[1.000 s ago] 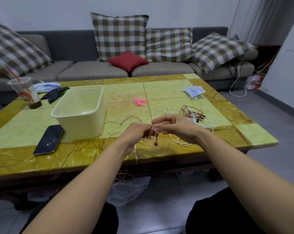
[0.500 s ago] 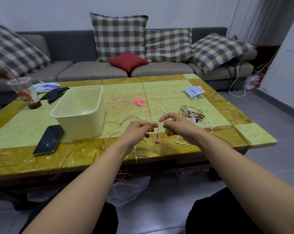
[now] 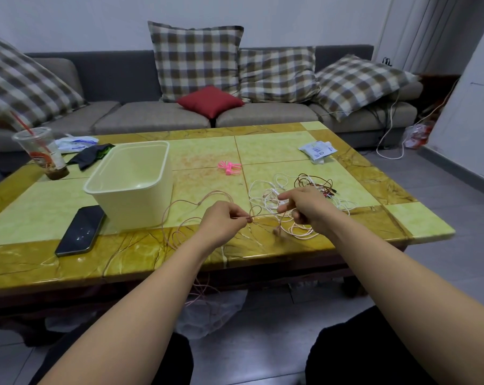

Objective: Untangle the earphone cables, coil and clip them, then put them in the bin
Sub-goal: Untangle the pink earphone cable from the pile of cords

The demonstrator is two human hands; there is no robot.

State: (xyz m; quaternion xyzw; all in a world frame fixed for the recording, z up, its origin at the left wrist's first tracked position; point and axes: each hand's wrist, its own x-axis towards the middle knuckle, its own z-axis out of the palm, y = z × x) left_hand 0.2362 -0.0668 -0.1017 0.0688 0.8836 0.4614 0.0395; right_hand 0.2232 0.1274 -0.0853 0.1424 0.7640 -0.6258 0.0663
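A thin pink earphone cable (image 3: 179, 218) loops over the table's near part and hangs off the front edge. My left hand (image 3: 224, 223) pinches it, and my right hand (image 3: 307, 208) pinches the same cable a little to the right, so a short stretch runs taut between them. An earbud (image 3: 276, 232) dangles, blurred, under the right hand. White cables (image 3: 265, 194) and a dark red cable (image 3: 315, 182) lie tangled behind my right hand. A cream bin (image 3: 132, 184) stands open at the left. Pink clips (image 3: 229, 167) lie mid-table.
A black phone (image 3: 81, 230) lies in front of the bin. A plastic cup with a straw (image 3: 42, 151), dark cloth (image 3: 92, 155) and a white packet (image 3: 317, 148) sit near the far edges. A sofa with cushions stands behind the table (image 3: 402, 226).
My hands have moved apart, the right one going right, and the pink cable between them has pulled taut. The dangling earbud has swung to the right.
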